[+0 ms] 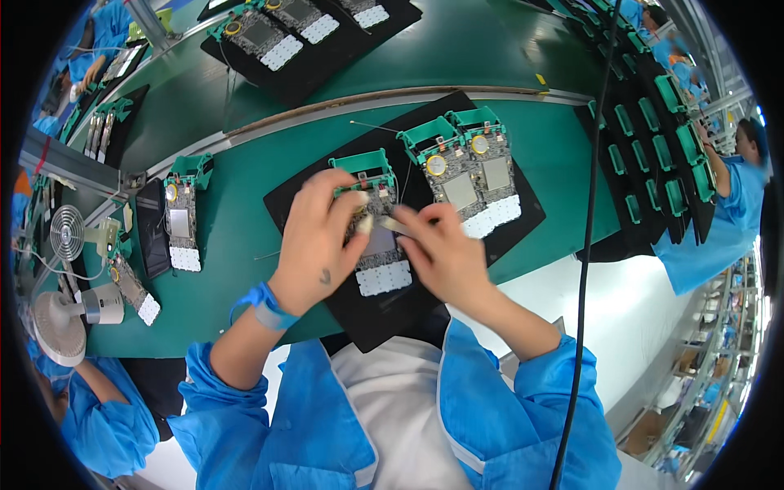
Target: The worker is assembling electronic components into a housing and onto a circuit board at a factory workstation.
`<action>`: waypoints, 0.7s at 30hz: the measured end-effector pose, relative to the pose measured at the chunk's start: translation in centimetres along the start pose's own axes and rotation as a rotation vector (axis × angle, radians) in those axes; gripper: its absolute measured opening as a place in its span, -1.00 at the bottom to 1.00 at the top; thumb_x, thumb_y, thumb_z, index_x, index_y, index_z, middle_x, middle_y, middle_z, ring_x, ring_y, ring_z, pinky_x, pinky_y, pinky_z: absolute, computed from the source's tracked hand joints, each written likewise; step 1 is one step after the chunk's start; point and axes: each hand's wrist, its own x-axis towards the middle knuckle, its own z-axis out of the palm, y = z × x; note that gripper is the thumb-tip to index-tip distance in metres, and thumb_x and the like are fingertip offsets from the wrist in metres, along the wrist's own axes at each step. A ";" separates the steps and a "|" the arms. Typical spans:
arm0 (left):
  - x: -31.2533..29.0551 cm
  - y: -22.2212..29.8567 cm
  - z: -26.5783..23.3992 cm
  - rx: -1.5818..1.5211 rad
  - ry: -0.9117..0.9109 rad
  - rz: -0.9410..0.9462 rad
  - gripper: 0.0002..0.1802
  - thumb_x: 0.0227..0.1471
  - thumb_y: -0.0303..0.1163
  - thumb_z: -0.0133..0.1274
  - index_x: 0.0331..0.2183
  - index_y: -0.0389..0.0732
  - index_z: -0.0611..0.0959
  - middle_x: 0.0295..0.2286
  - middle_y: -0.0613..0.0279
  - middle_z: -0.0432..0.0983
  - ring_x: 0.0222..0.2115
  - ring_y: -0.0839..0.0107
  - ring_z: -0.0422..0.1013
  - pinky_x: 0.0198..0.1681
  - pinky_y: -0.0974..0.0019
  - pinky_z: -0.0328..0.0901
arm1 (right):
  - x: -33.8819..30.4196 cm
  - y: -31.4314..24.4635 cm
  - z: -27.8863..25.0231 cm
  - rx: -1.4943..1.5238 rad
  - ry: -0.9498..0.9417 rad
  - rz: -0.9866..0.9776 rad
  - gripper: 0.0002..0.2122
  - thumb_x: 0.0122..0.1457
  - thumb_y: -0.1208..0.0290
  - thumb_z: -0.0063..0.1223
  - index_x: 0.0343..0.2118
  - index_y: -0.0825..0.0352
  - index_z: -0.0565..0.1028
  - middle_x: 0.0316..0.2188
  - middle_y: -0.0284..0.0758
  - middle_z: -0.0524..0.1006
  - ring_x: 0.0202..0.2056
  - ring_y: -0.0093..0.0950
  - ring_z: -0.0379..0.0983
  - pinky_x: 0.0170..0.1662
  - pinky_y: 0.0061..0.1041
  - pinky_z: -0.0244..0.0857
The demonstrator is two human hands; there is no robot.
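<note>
In front of me a circuit board (pixel 382 260) with a green plastic frame (pixel 363 163) at its far end lies on a black mat (pixel 359 322). My left hand (pixel 314 241) bends over the board's left side, a blue wrist strap on its wrist. Its thumb and index finger, with pale covers on the tips, close together over the board; what they pinch is hidden. From the right, my right hand (pixel 447 255) grips a slim pale tool (pixel 395 224), its tip near the left fingertips. Two more boards (pixel 465 184) with green frames lie beside it on the mat.
On the left stand another board (pixel 181 224), a dark flat device (pixel 153 229), a tilted board (pixel 132 290) and small fans (pixel 61 327). Across a raised rail, more boards (pixel 269 41) lie on a black mat. A black cable (pixel 585 269) hangs at right, before racked green frames (pixel 653 147). Co-workers sit on both sides.
</note>
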 end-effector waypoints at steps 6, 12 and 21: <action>-1.2 1.6 1.2 0.117 -0.325 0.201 -0.43 -0.27 -0.40 0.23 -0.11 -0.23 0.50 0.03 0.14 0.33 0.18 0.22 0.14 0.26 -0.08 -0.08 | 0.7 4.7 -1.4 -0.133 0.231 0.349 -0.62 0.04 0.26 0.24 -0.14 0.39 0.47 -0.29 -0.28 0.48 -0.56 -0.44 0.46 -0.49 -0.51 0.35; -0.5 0.8 1.6 0.108 0.019 0.014 -0.74 -0.14 -0.53 0.14 -0.28 -0.30 0.59 -0.19 0.12 0.49 -0.04 0.14 0.35 0.12 0.00 0.12 | 1.3 4.6 -0.8 0.180 0.135 0.450 -0.66 0.10 0.28 0.21 -0.19 0.45 0.49 -0.56 -0.40 0.48 -0.61 -0.68 0.25 -0.53 -0.67 0.16; 1.1 2.7 2.5 -0.424 0.028 -0.407 -0.75 -0.04 -0.56 0.14 -0.24 -0.37 0.60 -0.48 0.10 0.53 -0.44 0.22 0.44 -0.34 0.26 0.33 | 1.0 5.0 -0.9 1.081 0.002 0.735 -0.79 0.21 0.44 0.06 -0.16 0.44 0.48 -0.55 -0.54 0.43 -0.66 -0.85 0.06 -0.64 -0.77 -0.15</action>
